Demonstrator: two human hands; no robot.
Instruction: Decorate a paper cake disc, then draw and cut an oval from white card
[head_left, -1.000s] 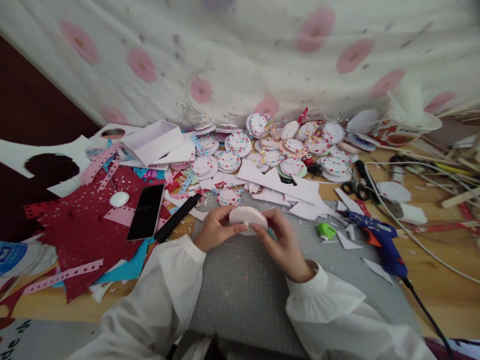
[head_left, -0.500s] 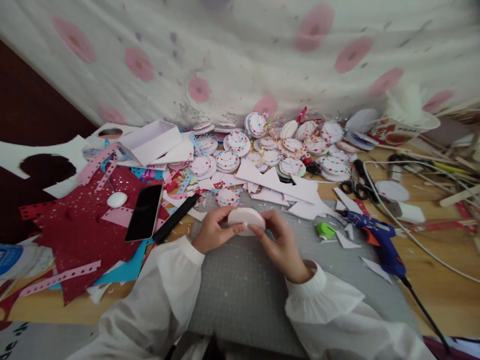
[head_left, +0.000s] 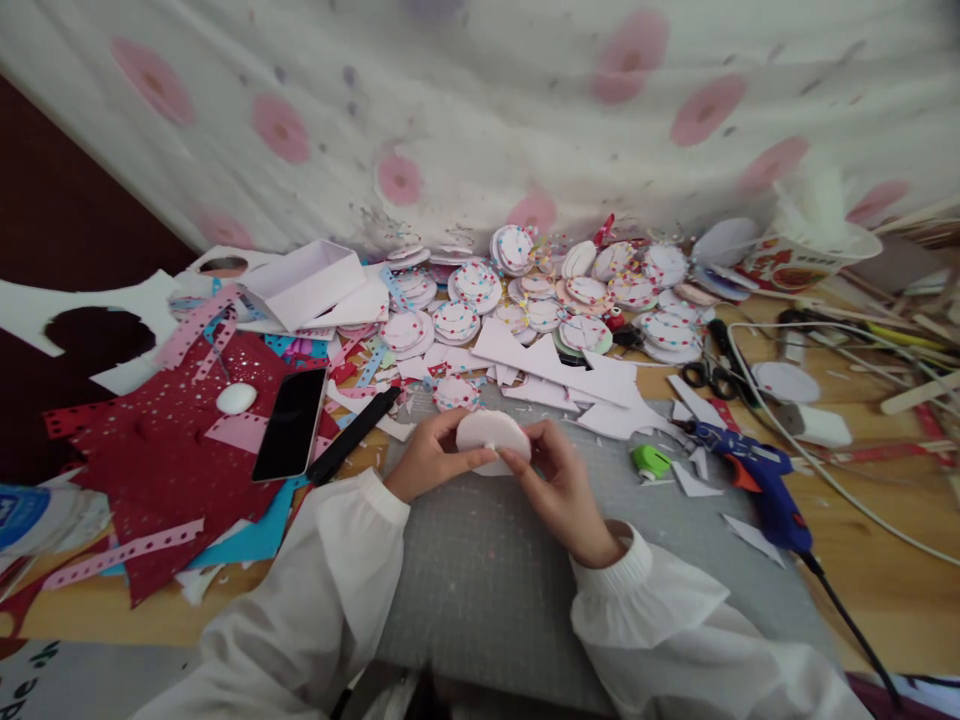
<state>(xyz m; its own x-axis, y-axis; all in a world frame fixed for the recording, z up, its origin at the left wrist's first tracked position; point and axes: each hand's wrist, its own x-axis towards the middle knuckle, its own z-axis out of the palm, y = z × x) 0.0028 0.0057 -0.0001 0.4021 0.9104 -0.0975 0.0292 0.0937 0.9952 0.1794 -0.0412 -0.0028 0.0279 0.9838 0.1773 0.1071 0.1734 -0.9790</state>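
At the desk's left edge lies red punched paper [head_left: 161, 450] with a black phone [head_left: 291, 422] on it, and a white box [head_left: 304, 283] sits behind, toward the back edge. Over the grey cutting mat [head_left: 480, 570] at the front middle, the left hand [head_left: 429, 455] and the right hand [head_left: 559, 485] both grasp a plain white disc [head_left: 491, 433], fingertips pinching its rim from either side and holding it just above the mat. The disc bears no dots, so its decoration looks not yet begun. One dotted disc [head_left: 454, 392] rests just behind it at the mat's back edge, and a heap of finished dotted discs [head_left: 570, 290] fills the back middle, so much of the batch seems done. To the right a green tape piece [head_left: 651, 460], a blue glue gun [head_left: 757, 480] and scissors [head_left: 712, 375] lie unused.
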